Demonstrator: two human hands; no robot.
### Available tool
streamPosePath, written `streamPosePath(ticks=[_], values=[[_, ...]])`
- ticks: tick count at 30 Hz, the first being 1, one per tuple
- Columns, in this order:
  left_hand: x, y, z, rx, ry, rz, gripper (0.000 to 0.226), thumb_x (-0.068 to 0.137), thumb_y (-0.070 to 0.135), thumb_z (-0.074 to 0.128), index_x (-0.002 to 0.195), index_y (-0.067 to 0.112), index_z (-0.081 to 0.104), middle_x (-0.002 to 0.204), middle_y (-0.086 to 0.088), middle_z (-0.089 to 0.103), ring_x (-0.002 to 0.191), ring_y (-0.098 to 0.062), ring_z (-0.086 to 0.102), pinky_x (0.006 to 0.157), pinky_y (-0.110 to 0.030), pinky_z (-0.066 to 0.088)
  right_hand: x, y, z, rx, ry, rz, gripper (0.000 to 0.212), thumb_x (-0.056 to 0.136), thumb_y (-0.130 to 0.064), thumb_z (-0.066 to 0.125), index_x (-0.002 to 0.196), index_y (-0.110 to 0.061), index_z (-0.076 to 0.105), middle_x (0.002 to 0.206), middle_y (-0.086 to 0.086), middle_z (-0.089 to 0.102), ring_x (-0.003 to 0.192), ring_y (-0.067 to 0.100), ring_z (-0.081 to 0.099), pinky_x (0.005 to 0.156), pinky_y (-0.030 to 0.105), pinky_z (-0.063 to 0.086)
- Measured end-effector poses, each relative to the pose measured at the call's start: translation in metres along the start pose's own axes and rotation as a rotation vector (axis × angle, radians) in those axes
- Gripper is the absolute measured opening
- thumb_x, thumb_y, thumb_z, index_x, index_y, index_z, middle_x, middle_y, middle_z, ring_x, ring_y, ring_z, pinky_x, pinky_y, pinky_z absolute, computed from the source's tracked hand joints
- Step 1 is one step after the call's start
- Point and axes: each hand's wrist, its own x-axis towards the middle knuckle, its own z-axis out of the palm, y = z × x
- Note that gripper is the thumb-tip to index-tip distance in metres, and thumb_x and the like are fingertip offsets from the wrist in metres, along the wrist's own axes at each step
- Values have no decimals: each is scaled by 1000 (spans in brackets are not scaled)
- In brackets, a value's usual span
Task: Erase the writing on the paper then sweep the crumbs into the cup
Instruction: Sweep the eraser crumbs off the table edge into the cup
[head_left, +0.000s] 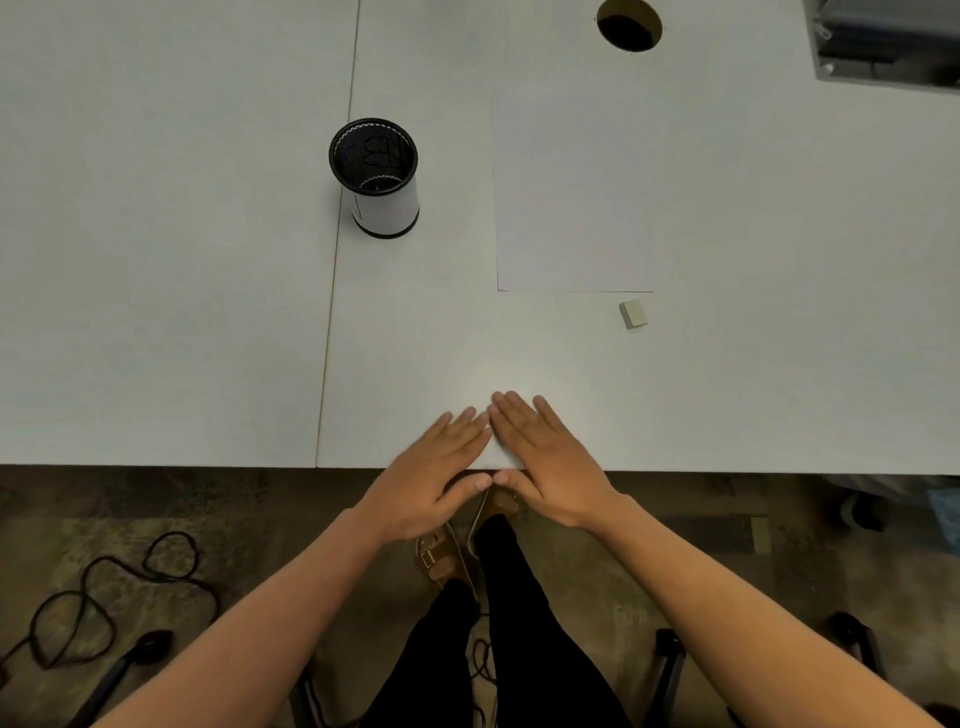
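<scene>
A white sheet of paper (571, 197) lies flat on the white table (182, 312), right of centre; no writing shows on it from here. A small grey-white eraser (633, 314) rests just below the paper's lower right corner. The cup (378, 179), a black mesh cylinder with a white band around it, stands upright to the left of the paper. My left hand (434, 475) and my right hand (545, 460) lie flat and side by side at the table's near edge, fingers stretched, thumbs touching, holding nothing. Crumbs cannot be made out.
A round cable hole (629, 25) sits in the table at the back. A grey box-like object (888, 41) fills the far right corner. A seam (337, 260) runs down the tabletop. Below the edge are my legs, sandals, cables (104, 597) and chair legs.
</scene>
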Motion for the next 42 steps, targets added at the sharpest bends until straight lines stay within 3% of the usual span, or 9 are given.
streamPosePath(ticks=[6, 11, 15, 19, 22, 25, 31, 37, 42], values=[[11, -2, -45, -225, 551, -165, 55, 100, 37, 53, 150, 20, 37, 157, 0, 38, 147, -12, 31, 122, -35, 27, 2, 31, -18, 123, 251, 377, 75, 95, -66, 12, 153, -20, -1, 160, -4, -5, 147, 9, -7, 116, 21, -10], [64, -17, -121, -178, 922, -302, 71, 96, 26, 68, 154, 7, 32, 158, -18, 29, 149, -24, 26, 118, -17, 20, 31, 43, -23, -50, 125, 396, 86, 90, -71, 2, 152, -12, -7, 159, 3, -13, 146, 16, -15, 117, 35, -13], [97, -24, -160, -244, 940, -372, 89, 90, 38, 73, 159, 25, 20, 167, -15, 7, 155, -24, 10, 117, -25, 20, 31, 28, -14, -166, 24, 209, 84, 94, -69, 6, 152, -10, -5, 160, 9, -10, 146, 18, -16, 119, 43, -5], [125, -28, -171, -229, 879, -391, 84, 89, 38, 74, 157, 31, 25, 167, -17, -1, 154, -29, 14, 121, -36, 25, 13, 32, -14, -111, 0, 31, 78, 97, -65, 13, 153, -13, -2, 161, 6, -5, 147, 18, -9, 119, 43, 3], [137, -35, -170, -191, 910, -439, 57, 92, 32, 71, 143, 19, 50, 163, -18, 22, 148, -28, 29, 118, -32, 31, 7, 47, -23, 23, 119, 69, 72, 99, -59, 21, 153, -15, 3, 161, 3, 1, 148, 17, -1, 120, 38, 3], [142, -40, -168, -110, 992, -467, 31, 93, 23, 67, 116, 3, 63, 137, -15, 52, 125, -29, 50, 101, -30, 41, 10, 64, -32, 45, 211, 236, 74, 98, -60, 20, 153, -14, 2, 161, 2, -2, 148, 15, -4, 119, 30, -4], [122, -24, -162, -103, 1093, -416, 21, 91, 15, 69, 103, -2, 65, 126, -19, 56, 116, -29, 55, 88, -6, 35, 23, 69, -29, -104, 118, 305, 83, 93, -69, 7, 152, -11, -5, 160, 5, -7, 147, 16, -12, 119, 37, -6], [63, 17, -113, -31, 1114, -349, 13, 90, 7, 73, 95, -2, 65, 115, -24, 60, 110, -35, 58, 90, -5, 37, 17, 48, -20, -161, 32, 196, 84, 95, -68, 12, 152, -7, 1, 160, 11, -3, 147, 20, -11, 119, 41, -4], [-1, 50, -57, -74, 1104, -468, 12, 86, 7, 75, 93, 2, 65, 109, -15, 59, 100, -29, 59, 84, -5, 39, 6, 26, -9, -152, -22, 134, 83, 96, -68, 14, 152, -9, 0, 160, 10, -4, 147, 20, -11, 118, 43, -4]])
